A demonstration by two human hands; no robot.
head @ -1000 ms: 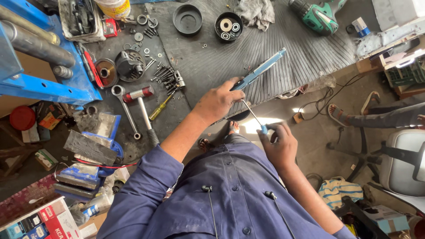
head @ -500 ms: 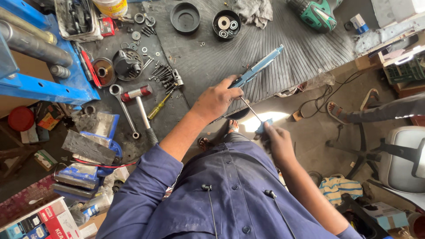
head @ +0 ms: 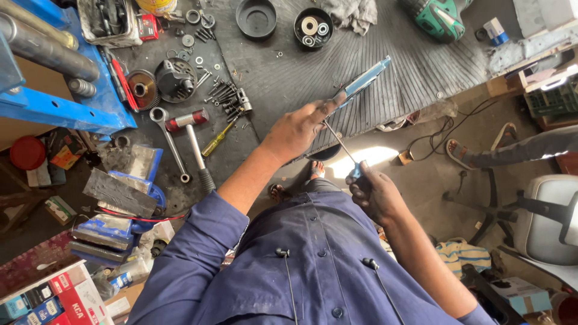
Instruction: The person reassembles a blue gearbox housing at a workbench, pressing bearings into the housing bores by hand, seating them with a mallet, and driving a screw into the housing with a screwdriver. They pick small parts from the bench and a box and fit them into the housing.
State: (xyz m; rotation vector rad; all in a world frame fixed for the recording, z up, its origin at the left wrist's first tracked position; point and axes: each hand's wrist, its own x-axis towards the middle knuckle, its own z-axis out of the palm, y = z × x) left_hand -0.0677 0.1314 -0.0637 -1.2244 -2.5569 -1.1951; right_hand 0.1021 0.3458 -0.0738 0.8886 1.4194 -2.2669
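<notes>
Blue metal cylinder [head: 361, 84], long and slim, held up over the near edge of the ribbed grey mat [head: 373, 72], tilted with its far end pointing up and right. Near end hidden inside the left hand [head: 296, 129], whose fingers are clenched around it. A thin rod [head: 338, 143] runs from under that hand down to the right hand [head: 374, 194]; whether the rod enters the cylinder cannot be made out, the left hand covers the joint. Right-hand fingers closed around a small blue handle [head: 356, 173] at the rod's lower end; most of the handle is buried in the grip.

On the mat beyond: an empty black round cup [head: 256, 18], a second black cup [head: 313, 27] holding rings or washers, a grey rag [head: 355, 13] cut off by the top edge, and a green power tool [head: 439, 21], partly out of frame.

Left of the mat, on the dark floor: a ring spanner [head: 170, 144], a red-headed hammer [head: 192, 141], a yellow-handled screwdriver [head: 218, 138], loose bolts [head: 226, 96], too small to count.

Far right, another person's sandalled foot [head: 460, 153]; rest of the body out of view.
</notes>
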